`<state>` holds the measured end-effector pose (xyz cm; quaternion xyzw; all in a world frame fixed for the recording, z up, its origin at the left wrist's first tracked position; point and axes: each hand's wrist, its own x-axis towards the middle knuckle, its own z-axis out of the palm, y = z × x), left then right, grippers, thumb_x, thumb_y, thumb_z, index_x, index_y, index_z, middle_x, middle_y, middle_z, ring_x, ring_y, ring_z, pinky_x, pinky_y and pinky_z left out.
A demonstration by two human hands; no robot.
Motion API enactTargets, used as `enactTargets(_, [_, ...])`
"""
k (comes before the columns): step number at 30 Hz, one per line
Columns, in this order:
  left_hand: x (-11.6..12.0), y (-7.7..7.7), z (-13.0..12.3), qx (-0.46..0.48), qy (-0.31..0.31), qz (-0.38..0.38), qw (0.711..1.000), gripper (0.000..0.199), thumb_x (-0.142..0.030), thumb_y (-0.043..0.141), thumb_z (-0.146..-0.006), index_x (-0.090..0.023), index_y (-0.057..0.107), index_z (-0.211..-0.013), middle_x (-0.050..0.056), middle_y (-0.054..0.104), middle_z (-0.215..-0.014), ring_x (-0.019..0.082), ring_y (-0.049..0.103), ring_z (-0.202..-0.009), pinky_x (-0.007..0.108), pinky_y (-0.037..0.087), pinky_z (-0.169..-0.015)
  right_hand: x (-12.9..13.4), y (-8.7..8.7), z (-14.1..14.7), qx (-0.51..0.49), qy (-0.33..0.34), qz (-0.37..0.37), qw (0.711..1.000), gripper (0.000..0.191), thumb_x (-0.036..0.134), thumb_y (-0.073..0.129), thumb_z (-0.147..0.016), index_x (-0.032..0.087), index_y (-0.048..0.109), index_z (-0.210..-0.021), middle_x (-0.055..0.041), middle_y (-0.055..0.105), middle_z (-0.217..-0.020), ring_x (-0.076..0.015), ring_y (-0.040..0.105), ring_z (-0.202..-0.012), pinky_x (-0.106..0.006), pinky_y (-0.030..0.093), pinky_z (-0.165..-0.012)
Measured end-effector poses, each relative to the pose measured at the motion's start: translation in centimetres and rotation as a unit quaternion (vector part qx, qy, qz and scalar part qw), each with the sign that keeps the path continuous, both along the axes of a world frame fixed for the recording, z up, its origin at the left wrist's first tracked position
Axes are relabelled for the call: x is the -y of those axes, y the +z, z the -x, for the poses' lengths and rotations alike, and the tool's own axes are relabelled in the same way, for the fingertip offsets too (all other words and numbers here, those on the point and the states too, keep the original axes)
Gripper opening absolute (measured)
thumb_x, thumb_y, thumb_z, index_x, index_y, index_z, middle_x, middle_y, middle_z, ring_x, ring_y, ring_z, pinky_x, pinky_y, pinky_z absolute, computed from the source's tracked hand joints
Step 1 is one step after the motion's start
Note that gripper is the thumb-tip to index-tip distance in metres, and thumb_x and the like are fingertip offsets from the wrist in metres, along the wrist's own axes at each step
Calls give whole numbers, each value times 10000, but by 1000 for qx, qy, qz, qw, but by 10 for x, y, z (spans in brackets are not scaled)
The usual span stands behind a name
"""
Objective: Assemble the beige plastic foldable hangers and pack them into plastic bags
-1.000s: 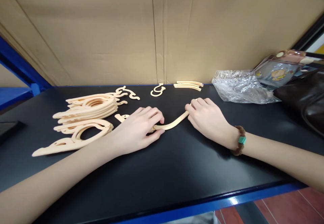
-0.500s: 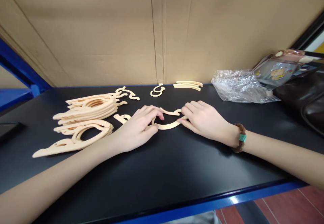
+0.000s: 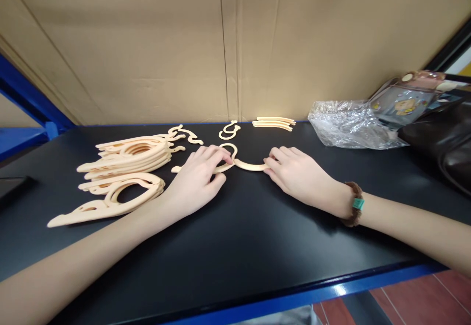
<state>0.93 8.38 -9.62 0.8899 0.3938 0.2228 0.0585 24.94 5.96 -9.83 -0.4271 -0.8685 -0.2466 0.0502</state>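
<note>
Shifted up-frame since the earlier view, a curved cream piece (image 3: 252,167) lies mid-frame, pinched by the right hand (image 3: 300,180); the left hand (image 3: 200,173) curls fingers at its joint (pinch unclear). Seemingly mid-adjustment, it next calls for steady grips.

We've got crumpled clear plastic (image 3: 342,126) by a dark shiny bag (image 3: 441,136) on the black worktop (image 3: 243,246), brown cardboard (image 3: 165,45) behind, red floor tiles (image 3: 412,295) bottom right.

Left hand (image 3: 200,173) hides part of cream hanger (image 3: 243,165).
</note>
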Motion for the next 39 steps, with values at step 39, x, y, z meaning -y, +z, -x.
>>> enactTargets(39, [8, 2, -1, -42, -100, -50, 993, 233, -168, 381, -934, -225, 508, -1120, 27, 589, -1076, 179, 558, -987, 312, 456, -855, -5, 1, -3, -92, 147, 14, 985, 336, 354, 408, -983, 112, 569, -1151, -71, 627, -856, -215, 554, -836, -370, 391, -883])
